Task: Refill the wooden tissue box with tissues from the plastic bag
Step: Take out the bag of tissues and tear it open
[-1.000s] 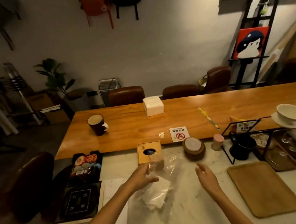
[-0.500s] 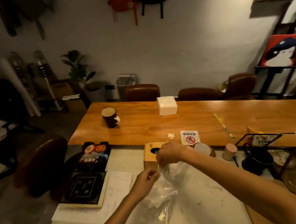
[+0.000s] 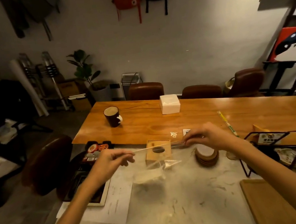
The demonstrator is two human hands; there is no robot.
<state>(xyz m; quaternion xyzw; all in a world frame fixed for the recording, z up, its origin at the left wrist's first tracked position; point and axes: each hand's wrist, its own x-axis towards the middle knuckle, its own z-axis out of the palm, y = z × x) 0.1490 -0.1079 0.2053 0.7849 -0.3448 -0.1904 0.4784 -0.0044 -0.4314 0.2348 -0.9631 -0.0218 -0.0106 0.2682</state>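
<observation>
Hands stretch the mouth of a clear plastic bag [image 3: 161,163] taut above a marble counter [image 3: 184,206], the left hand [image 3: 110,163] pinching one end of the bag's top edge and the right hand [image 3: 209,137] pinching the other, fingers of both closed tight on the plastic. The bag hangs between them, lifted clear of the counter, with a folded wad of white tissues [image 3: 148,177] sagging in its lower part, below and between the two hands. The wooden tissue box [image 3: 158,152], its round dispensing hole facing up, stands on the counter just beyond the stretched edge, between the hands and partly seen through the plastic. A stack of round wooden coasters [image 3: 206,155] sits directly under the right wrist. A sheet of white paper [image 3: 115,198] lies on the counter beneath the left forearm, and a dark framed board [image 3: 96,194] lies partly under that arm, to its outside. A wooden tray [image 3: 268,203] lies to the outside of the right forearm. Beyond the hands, a long wooden table [image 3: 191,119] carries a dark mug [image 3: 112,116], which stands far beyond the left hand, and a white block of napkins [image 3: 169,103], which rests far beyond the gap between the hands.
</observation>
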